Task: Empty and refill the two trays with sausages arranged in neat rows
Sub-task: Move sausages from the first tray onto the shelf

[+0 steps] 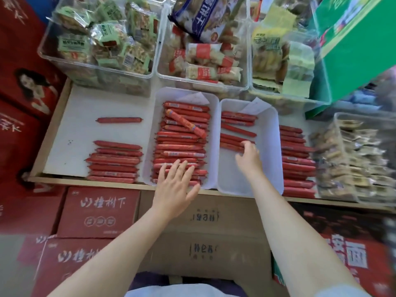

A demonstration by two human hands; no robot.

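Note:
Two white trays stand side by side on the shelf. The left tray (150, 133) is full of red sausages in rows, and one sausage (185, 123) lies slanted across the top. My left hand (174, 185) lies flat, fingers spread, on the nearest sausages in that tray. The right tray (274, 146) holds only several sausages (236, 129) in its far half. My right hand (248, 156) reaches into it, fingers curled at the nearest sausage there. Loose sausages lie stacked left of the trays (113, 163) and right of them (296, 161).
A single sausage (119, 120) lies apart on the white shelf liner. Clear bins of packaged snacks (102, 39) line the back, and another snack bin (353, 159) stands at the right. Red and brown cartons (203, 232) are stacked below the shelf edge.

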